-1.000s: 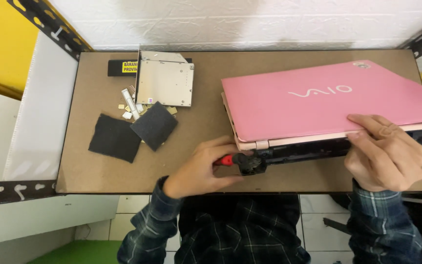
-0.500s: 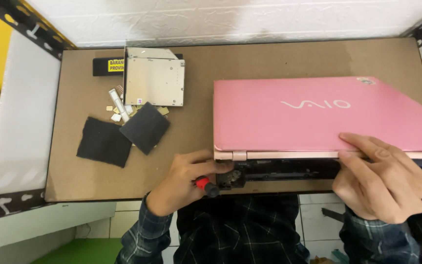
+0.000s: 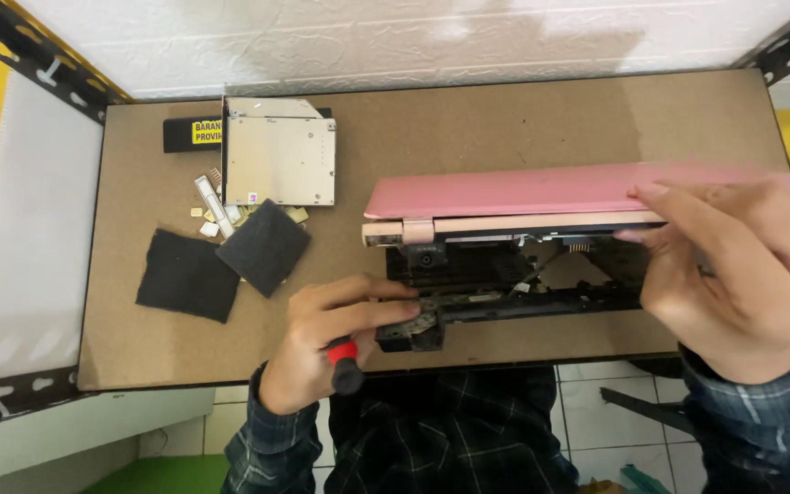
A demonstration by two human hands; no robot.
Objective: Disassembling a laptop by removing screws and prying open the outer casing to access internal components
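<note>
A pink laptop (image 3: pixel 541 192) lies on the brown table (image 3: pixel 505 128), its pink upper half tipped up on edge so the black open base (image 3: pixel 523 274) shows beneath. My right hand (image 3: pixel 742 265) grips the raised pink part at its right side. My left hand (image 3: pixel 340 338) holds a screwdriver with a red and black handle (image 3: pixel 344 362) and rests its fingers on the front left corner of the black base.
A silver optical drive (image 3: pixel 278 161) lies at the back left over a black bar with a yellow label (image 3: pixel 192 134). Two black square pads (image 3: pixel 221 261) and several small loose parts (image 3: pixel 217 212) sit in front of it. Metal shelf struts frame both sides.
The pink half of the laptop has swung up from lying flat to standing nearly on edge, exposing the black base. My right hand rose with it. My left hand stayed at the base's corner.
</note>
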